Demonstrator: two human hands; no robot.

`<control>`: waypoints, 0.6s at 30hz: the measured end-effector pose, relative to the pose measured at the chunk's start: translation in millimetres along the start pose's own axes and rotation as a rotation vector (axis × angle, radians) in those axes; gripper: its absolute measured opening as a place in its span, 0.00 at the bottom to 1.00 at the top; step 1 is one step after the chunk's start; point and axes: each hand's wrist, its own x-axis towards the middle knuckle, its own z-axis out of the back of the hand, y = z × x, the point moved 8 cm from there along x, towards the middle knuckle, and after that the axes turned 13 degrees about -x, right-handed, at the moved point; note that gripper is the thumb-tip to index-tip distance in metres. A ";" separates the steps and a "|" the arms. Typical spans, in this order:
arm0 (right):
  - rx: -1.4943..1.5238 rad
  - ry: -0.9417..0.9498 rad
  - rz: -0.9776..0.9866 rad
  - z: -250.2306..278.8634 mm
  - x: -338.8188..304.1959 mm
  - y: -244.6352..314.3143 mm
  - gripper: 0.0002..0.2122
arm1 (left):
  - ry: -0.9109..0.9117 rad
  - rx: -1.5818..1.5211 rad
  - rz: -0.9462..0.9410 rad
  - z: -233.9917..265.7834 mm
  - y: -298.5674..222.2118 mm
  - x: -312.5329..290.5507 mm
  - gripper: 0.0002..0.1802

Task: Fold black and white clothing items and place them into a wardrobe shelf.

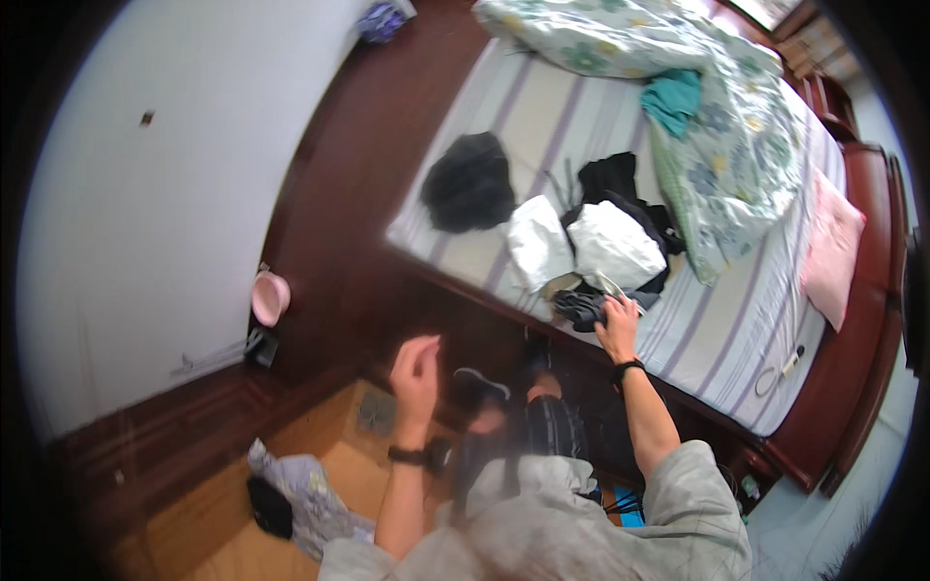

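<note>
The striped bed (717,339), topped by a rumpled floral quilt (741,174), stood in a room with a pale wall (174,213). Near its edge lay a crumpled dark grey cloth (578,309), beside white garments (620,244). The right hand (620,329) touched it; I couldn't tell whether its fingers gripped. The left hand (415,378) was raised, released, fingers loosely bent. The pink bin's (270,298) contents were unclear.

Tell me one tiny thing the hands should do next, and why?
Perhaps bring the left hand over to the dark grey bundle: the right hand is at it, near the edge of the bed, while the left is apart and looks empty.
</note>
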 end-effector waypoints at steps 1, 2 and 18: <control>-0.007 0.032 0.023 3.1 -9.2 -0.2 0.20 | -0.003 0.012 -0.048 -7.4 -17.7 6.7 0.08; 0.030 0.056 0.007 5.4 -19.8 1.5 0.20 | -0.010 0.022 -0.100 -5.1 -32.4 9.9 0.08; 0.694 -0.060 -0.034 129.6 -13.9 137.7 0.08 | 0.010 0.090 -0.362 80.8 -112.2 -15.7 0.11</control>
